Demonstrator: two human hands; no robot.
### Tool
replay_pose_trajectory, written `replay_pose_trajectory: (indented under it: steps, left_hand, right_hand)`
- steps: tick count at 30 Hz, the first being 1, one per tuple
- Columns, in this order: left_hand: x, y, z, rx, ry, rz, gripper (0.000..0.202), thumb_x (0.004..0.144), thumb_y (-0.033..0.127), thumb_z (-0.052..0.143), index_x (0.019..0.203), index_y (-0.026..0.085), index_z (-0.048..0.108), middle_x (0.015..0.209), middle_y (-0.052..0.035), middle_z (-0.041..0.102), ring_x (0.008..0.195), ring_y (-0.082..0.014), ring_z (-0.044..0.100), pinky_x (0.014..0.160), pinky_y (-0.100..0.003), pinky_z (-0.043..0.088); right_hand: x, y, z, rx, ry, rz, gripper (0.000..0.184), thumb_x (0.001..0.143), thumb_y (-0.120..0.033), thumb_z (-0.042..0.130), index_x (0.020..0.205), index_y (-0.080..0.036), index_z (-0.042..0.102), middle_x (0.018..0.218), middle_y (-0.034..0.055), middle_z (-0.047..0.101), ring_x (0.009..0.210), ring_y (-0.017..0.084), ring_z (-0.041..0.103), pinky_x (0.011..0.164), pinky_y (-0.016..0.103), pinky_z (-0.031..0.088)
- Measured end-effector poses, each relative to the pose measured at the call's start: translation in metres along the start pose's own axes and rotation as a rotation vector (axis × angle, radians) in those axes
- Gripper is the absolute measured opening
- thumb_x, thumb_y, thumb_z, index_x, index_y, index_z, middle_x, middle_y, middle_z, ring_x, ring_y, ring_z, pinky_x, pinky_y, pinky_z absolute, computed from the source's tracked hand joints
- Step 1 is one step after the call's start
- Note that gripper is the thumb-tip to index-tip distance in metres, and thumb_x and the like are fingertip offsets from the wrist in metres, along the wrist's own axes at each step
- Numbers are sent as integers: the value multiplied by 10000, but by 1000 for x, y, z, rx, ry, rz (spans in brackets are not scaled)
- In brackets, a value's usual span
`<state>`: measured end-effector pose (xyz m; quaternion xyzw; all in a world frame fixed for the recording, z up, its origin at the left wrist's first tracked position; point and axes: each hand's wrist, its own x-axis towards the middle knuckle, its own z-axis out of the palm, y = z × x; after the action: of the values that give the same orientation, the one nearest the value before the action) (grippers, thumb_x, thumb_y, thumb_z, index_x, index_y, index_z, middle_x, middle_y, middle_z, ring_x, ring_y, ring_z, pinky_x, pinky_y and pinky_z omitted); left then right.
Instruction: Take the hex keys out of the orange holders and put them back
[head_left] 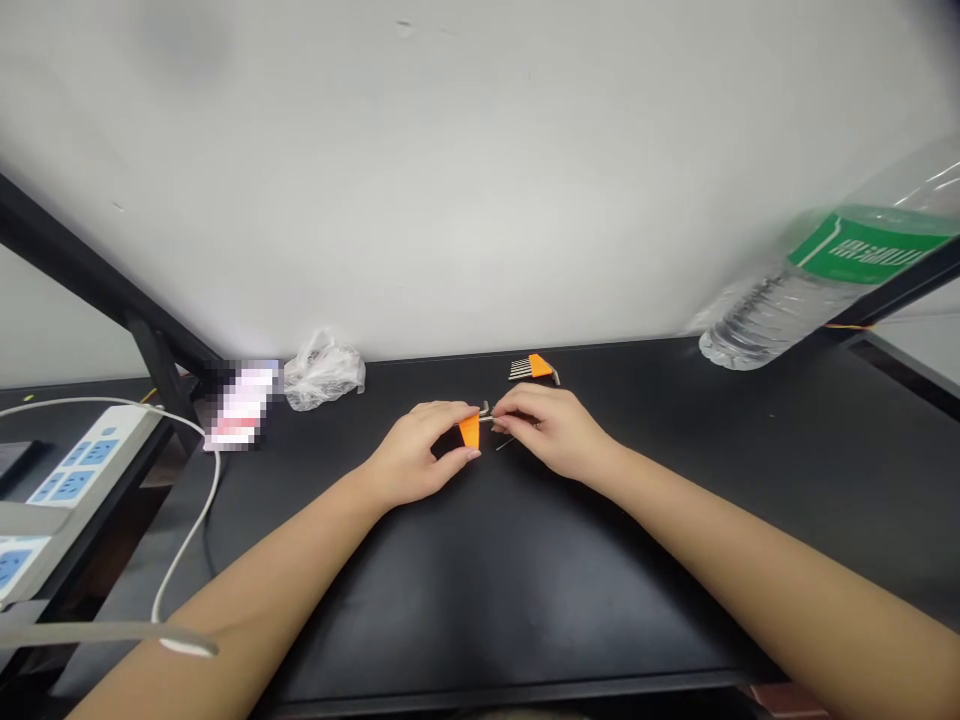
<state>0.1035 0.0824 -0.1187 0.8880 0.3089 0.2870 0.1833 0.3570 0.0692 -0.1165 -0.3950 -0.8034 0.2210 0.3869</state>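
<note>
Power strip [75,482] lies well to the left of the left hand, beyond the forearm, and a white cable [218,462] makes a curve between them. Nearer to this hand, on its far left side, there is a pixelated pinkish object [244,405], and just beside it a crumpled plastic bag [324,372].

The left hand [420,450] is narrow: its thumb and fingers hold the orange holder [470,432], which stands between the two hands, above the black table [480,600]. From the side of the holder which faces the right hand, some metal shows, with one bent short end.

The right hand [551,430] is also narrow, and its fingertips pinch a metal key [487,419] next to the holder. Below these fingertips a thin rod [505,444] is visible; whether it is held or lies on the table, I cannot tell. Beyond the right hand, toward the wall, a second orange holder [538,366] rests with its row of keys. Well to the right of this hand a large bottle [765,315] with green label leans in the view.

In my judgement, the step in hand is to work one key at its hole; if it goes in or comes out, I cannot tell. The next move seems to call for a steady left grip and a straight, gentle movement of the right fingertips along the key.
</note>
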Motion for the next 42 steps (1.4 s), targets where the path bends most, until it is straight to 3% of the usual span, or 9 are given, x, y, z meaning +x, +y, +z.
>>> replay_pose_trajectory:
  steps: [6,12,17,23,28,31,35,38,42]
  left_hand:
    - [0,1,2,-6,13,37,465,932,377,683,1363,236,576,1317,-81,691,1223,-241,650,1101,-428,497]
    - [-2,-5,-2,52,-29,-34,476,925,427,680,1357,245,594,1338,-77,686,1232,-262,641,1118,-466,471]
    - [-3,-8,-4,72,-57,-77,479,916,434,687,1350,246,607,1337,-63,690,1223,-255,640,1112,-453,476]
    - [-2,-8,-3,70,-69,-79,484,917,440,685,1357,253,605,1344,-57,685,1227,-247,632,1117,-442,469]
    - [-2,-8,-3,68,-66,-65,488,915,433,686,1361,255,600,1330,-59,693,1217,-248,641,1117,-453,471]
    - [-2,-8,-2,71,-63,-67,493,911,435,688,1363,256,602,1332,-66,691,1218,-260,643,1109,-462,477]
    - [-1,-7,-2,47,-49,-60,484,915,434,684,1358,256,606,1324,-70,696,1210,-259,653,1105,-460,481]
    - [0,-5,-3,31,-42,-49,467,923,436,676,1347,251,611,1309,-69,703,1191,-250,663,1097,-455,487]
    - [0,-5,-3,21,-37,-36,444,927,423,674,1330,244,620,1293,-66,711,1174,-240,671,1079,-434,497]
  right_hand:
    - [1,-6,3,23,-91,56,146,961,-167,546,1001,-232,670,941,14,724,812,157,660,744,296,522]
    - [3,22,-30,-308,-200,142,118,909,-181,555,899,-217,667,925,48,698,821,193,630,731,323,485]
    - [3,40,-46,-313,-371,200,125,907,-256,593,891,-233,715,950,43,708,867,208,639,769,329,491]
    - [2,36,-40,-396,-361,261,96,853,-189,601,816,-220,684,917,42,694,828,193,636,734,304,477]
    - [-2,39,-39,-518,-305,398,169,716,-137,693,643,-217,563,730,47,645,606,184,579,538,308,386]
    - [-1,30,-41,-378,-296,330,135,757,-133,668,716,-228,582,687,6,626,577,163,559,528,292,393]
    - [2,9,-35,-176,-285,61,143,909,-159,568,958,-240,675,846,16,678,738,168,617,676,303,493]
    - [2,2,-27,-147,-249,-57,206,952,-158,539,1035,-244,707,955,43,685,849,183,637,763,325,524]
    - [-2,8,-21,-156,-236,-107,239,966,-153,535,1090,-247,717,1030,56,674,916,188,646,814,333,546]
